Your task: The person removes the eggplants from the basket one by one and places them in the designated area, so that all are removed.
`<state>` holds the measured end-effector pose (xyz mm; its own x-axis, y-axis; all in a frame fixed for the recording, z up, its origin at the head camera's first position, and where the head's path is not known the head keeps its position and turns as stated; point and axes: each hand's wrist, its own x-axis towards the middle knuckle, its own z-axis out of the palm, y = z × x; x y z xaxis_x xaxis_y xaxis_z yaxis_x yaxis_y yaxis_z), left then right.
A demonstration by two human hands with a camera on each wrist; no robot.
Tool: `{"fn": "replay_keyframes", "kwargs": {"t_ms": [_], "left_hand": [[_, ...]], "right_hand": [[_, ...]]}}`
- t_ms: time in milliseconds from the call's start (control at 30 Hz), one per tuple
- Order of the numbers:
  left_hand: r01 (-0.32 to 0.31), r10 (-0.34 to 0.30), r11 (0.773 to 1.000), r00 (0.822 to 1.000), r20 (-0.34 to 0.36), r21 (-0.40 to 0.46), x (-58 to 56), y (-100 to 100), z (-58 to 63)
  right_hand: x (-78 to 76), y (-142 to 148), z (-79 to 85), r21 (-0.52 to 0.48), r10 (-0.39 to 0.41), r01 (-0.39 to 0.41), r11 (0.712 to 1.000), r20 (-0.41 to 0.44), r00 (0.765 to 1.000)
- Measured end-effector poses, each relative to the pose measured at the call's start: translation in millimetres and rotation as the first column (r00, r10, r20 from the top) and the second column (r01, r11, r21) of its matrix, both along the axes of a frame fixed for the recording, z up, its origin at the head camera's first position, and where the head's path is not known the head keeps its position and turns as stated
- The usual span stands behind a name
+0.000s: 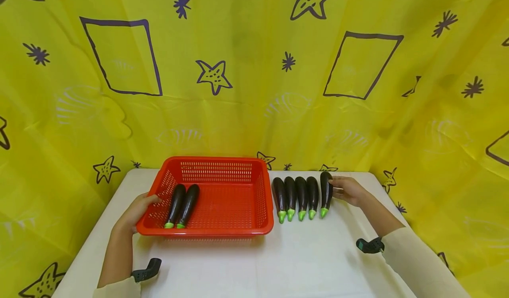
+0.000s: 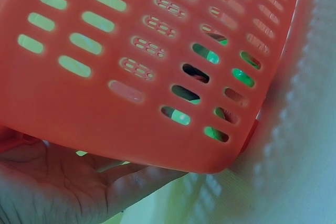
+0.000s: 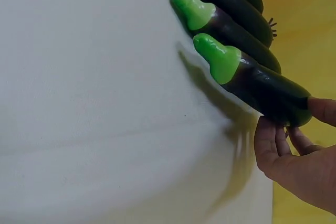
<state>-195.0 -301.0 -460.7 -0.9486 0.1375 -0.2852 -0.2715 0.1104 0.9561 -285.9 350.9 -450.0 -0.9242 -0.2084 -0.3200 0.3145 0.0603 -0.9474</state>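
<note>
A red plastic basket (image 1: pixel 222 201) with slotted walls stands on the table, and two dark eggplants (image 1: pixel 188 206) with green stem ends lie side by side in its left part. My left hand (image 1: pixel 137 212) grips the basket's left side, thumb over the rim; the left wrist view shows the palm against the slotted wall (image 2: pixel 68 98). To the right of the basket, several eggplants (image 1: pixel 301 196) lie in a row, stems toward me. At the row's right end, my right hand (image 1: pixel 349 190) pinches the rounded dark end of another eggplant (image 3: pixel 262 85) between thumb and fingers.
A white cloth covers the table (image 1: pixel 302 262). Behind and on both sides hangs a yellow curtain (image 1: pixel 246 112) with printed stars and frames. Dark wrist-worn cameras (image 1: pixel 147 270) sit on both forearms.
</note>
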Motion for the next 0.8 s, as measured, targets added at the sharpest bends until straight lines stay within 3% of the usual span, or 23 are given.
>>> {"fn": "replay_keyframes", "kwargs": {"t_ms": [800], "left_hand": [[-0.002, 0.002, 1.000, 1.000, -0.013, -0.002, 2.8, 4.4, 5.5]], "right_hand": [[-4.6, -1.8, -12.9, 0.166, -0.004, 0.008, 0.986, -0.025, 1.000]]}}
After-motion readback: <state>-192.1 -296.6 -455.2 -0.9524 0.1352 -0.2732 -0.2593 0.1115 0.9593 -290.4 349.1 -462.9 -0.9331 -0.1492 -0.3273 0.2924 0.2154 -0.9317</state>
